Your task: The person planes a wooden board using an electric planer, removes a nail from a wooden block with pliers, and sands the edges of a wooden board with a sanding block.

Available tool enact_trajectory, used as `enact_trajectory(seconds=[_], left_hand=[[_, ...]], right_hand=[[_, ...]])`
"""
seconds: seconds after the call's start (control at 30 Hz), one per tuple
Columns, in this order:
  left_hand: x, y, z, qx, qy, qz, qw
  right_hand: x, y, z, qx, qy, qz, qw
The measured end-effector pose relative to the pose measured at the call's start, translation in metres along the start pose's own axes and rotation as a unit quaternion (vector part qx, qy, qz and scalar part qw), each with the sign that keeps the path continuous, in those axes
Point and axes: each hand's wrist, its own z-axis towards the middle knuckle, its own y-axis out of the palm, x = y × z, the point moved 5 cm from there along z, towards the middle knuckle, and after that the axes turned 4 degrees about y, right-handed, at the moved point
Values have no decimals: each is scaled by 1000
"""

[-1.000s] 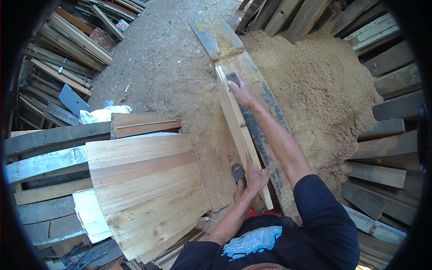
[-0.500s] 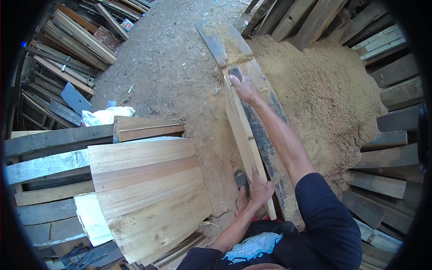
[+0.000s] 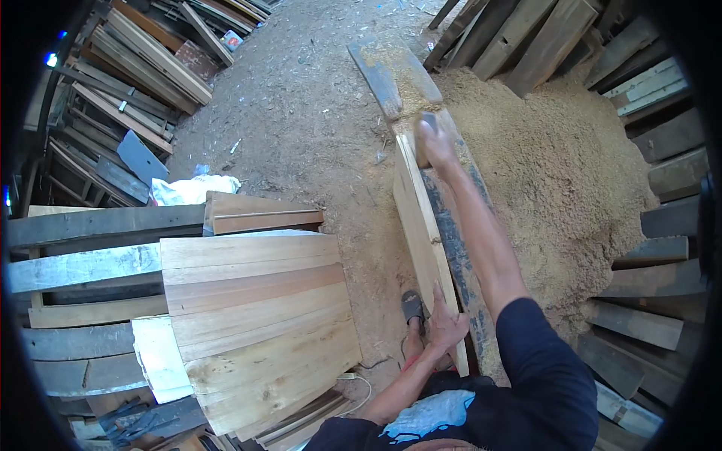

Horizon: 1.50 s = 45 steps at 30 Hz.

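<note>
A pale wooden panel (image 3: 416, 207) stands on its long edge against the dark, worn plank bench (image 3: 450, 233). My left hand (image 3: 448, 328) grips the panel's near end, thumb over the top edge and forefinger stretched along its face. At the far end, my right hand (image 3: 438, 146) is closed around a small dark block (image 3: 429, 120), just right of the panel's top edge. Motion smears this hand, and I cannot tell whether the block touches the wood.
Sawdust (image 3: 534, 180) is heaped right of the bench. A wide board of joined planks (image 3: 259, 301) lies at left on stacked timber. More planks (image 3: 639, 323) line the right side. A white sack (image 3: 194, 189) lies beyond the board. A sandalled foot (image 3: 412, 307) is beside the panel.
The whole view has shifted, so things appear farther right. My right hand with the block has moved slightly right and away from the panel's far end. My left hand keeps its hold.
</note>
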Motion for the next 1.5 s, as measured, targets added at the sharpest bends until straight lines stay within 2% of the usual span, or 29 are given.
enact_trajectory(seconds=[0.03,0.1,0.17,0.2,0.23,0.3,0.37,0.4,0.47,0.53,0.6,0.67,0.73,0.83,1.0,1.1,1.2,1.33,1.37,1.4,1.47,1.5], left_hand=[[1,0,0,-5,-4,-1,1000],[-2,3,3,1,15,-8,1000],[-16,9,9,16,65,-35,997],[-25,13,16,26,98,-57,993],[-41,12,29,20,41,-173,984],[-27,-21,69,128,157,-228,952],[-10,-50,132,158,103,-120,975],[2,-61,164,152,89,-95,980],[34,-75,205,113,83,-75,987],[57,-78,222,47,95,-82,991],[31,-66,239,76,105,-96,987],[35,-74,230,102,100,-110,984],[66,-98,186,123,78,-125,981],[19,-103,209,181,122,-110,970],[1,-127,188,162,106,-134,972],[3,-134,168,162,122,-125,971],[9,-139,132,176,127,-135,967],[10,-131,93,195,150,-157,956],[7,-126,85,225,148,-130,954],[-14,-112,100,164,88,-117,976],[-26,-95,97,210,156,-111,959],[-30,-83,86,224,153,-126,954]], right_hand=[[14,-16,-21,-1,24,58,998],[51,-48,-68,-35,21,85,996],[100,-79,-124,-76,95,40,992],[109,-89,-161,-76,81,37,993],[116,-99,-198,-74,68,34,994],[125,-109,-267,-128,155,62,978],[107,-111,-318,-106,147,-24,983],[104,-106,-335,-142,187,1,972],[121,-103,-352,-115,115,-85,983],[114,-103,-355,-104,93,-153,978],[110,-103,-358,-112,85,-184,973],[115,-97,-358,-141,86,-180,970],[124,-85,-362,-152,93,-190,965],[127,-67,-375,-136,80,-227,961],[88,-35,-406,-114,114,-338,927],[84,-25,-426,-103,101,-383,912],[88,-27,-439,-124,128,-384,906],[103,-39,-458,-131,96,-364,917],[103,-44,-468,-110,81,-374,917],[105,-49,-474,-105,75,-374,918],[118,-60,-492,-112,66,-372,919],[126,-66,-504,-85,41,-379,921]])
